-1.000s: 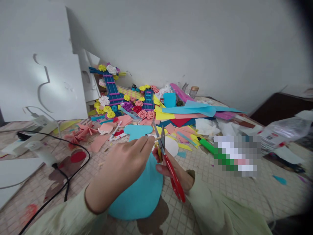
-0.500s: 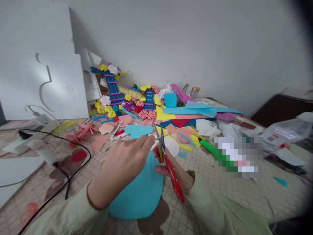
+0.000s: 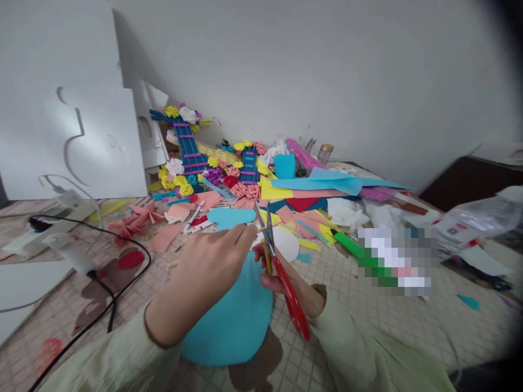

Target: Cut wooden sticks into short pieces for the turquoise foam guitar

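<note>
My left hand (image 3: 214, 256) pinches a thin pale stick (image 3: 262, 229) between its fingertips; most of it is hidden in the hand. My right hand (image 3: 286, 275) is closed on red-handled scissors (image 3: 289, 291) that point up and away from me. Their blades are spread, and the stick's end lies at them. A yellow part shows by the right fingers. Below both hands is a large rounded blue sheet (image 3: 232, 321), apparently paper or felt, on the table. Just beyond the fingers are a smaller blue piece (image 3: 231, 218) and a white oval (image 3: 286, 243), partly covered by the scissors.
Paper flowers (image 3: 245, 190) and blue strips with purple bars crowd the back. A glue gun (image 3: 69, 253) with a black cable (image 3: 149, 256) lies left, near a power strip (image 3: 53, 228). White boards (image 3: 98, 141) lean against the wall. A green marker-like object (image 3: 347, 243) lies right.
The scissors have shifted very slightly in my right hand, and the right fingers have moved a little. My left hand stays nearly in place with the stick.
</note>
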Motion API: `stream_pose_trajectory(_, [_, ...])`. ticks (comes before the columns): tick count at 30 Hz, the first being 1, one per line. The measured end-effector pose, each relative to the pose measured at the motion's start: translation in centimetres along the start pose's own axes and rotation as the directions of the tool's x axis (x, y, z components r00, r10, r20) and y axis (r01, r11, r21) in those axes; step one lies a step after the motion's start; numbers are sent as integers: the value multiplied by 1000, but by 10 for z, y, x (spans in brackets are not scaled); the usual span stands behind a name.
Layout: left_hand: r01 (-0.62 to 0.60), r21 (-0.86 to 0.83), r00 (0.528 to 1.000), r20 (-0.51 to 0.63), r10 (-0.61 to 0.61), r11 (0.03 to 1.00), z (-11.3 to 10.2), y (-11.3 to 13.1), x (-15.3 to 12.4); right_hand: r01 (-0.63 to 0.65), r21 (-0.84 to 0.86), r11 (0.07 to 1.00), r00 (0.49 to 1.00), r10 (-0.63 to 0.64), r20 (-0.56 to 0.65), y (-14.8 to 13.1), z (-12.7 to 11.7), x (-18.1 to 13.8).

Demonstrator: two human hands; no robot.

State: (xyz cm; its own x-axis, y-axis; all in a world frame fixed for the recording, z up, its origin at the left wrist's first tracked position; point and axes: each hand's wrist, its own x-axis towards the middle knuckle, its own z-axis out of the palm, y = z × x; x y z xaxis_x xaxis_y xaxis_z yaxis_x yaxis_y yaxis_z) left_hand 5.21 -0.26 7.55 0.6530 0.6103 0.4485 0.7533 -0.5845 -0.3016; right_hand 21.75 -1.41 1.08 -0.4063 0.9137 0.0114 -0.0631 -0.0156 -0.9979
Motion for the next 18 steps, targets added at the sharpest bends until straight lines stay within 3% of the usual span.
stream_pose_trajectory(10, [-18,19,987,159,15,1000,-5,1,3,49,22,999,999,-50,21,9,-3,2])
stream_pose_trajectory(18, [-5,15,980,197,2,1000,-4,2,5,69,62,996,996,-72,48,18,-5,4])
